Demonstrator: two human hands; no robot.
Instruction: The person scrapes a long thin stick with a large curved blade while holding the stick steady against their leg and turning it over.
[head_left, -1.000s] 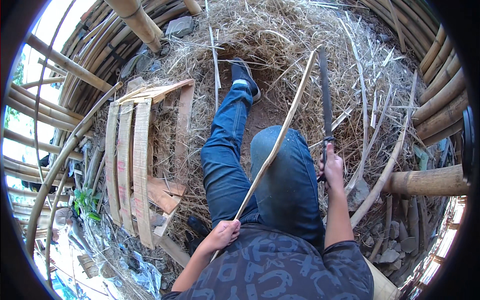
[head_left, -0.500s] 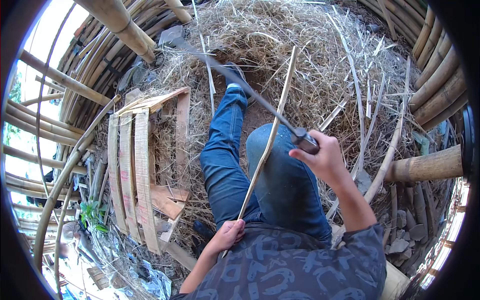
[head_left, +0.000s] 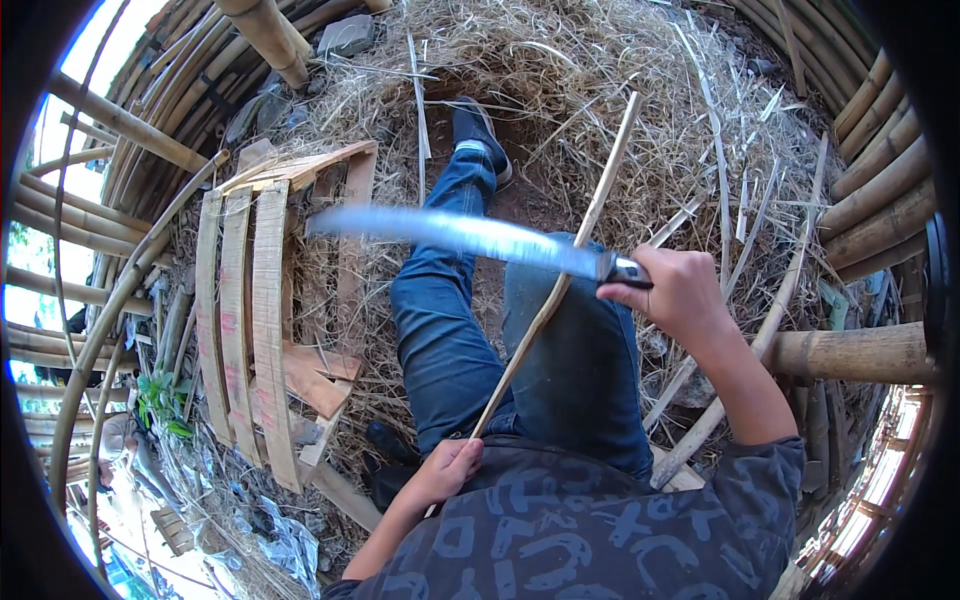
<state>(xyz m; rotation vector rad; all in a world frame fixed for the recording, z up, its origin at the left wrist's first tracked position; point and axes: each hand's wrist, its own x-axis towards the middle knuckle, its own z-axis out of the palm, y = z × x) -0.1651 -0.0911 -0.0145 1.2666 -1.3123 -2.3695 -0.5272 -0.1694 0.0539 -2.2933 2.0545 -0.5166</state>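
Note:
My right hand (head_left: 680,290) is closed round the dark handle of a machete (head_left: 450,232). Its long blade, smeared by motion, points left across my knees and passes over a thin wooden stick (head_left: 540,318). The stick runs up and to the right from my waist, leaning along my bent right leg, with its far end above the straw. Near my belly my left hand (head_left: 450,470) grips the stick's lower end. Where blade and stick cross, I cannot tell whether they touch.
A slatted wooden crate (head_left: 270,340) lies to my left. Dry straw (head_left: 580,70) and split strips cover the ground ahead. Bamboo poles (head_left: 880,200) stack up at the right, and a thick bamboo post (head_left: 850,354) juts in there. Stones and plastic scraps (head_left: 290,540) lie about.
The machete has swung from pointing up and left to lying nearly level across my knees. My right hand has moved slightly right, and the stick's far end has shifted right.

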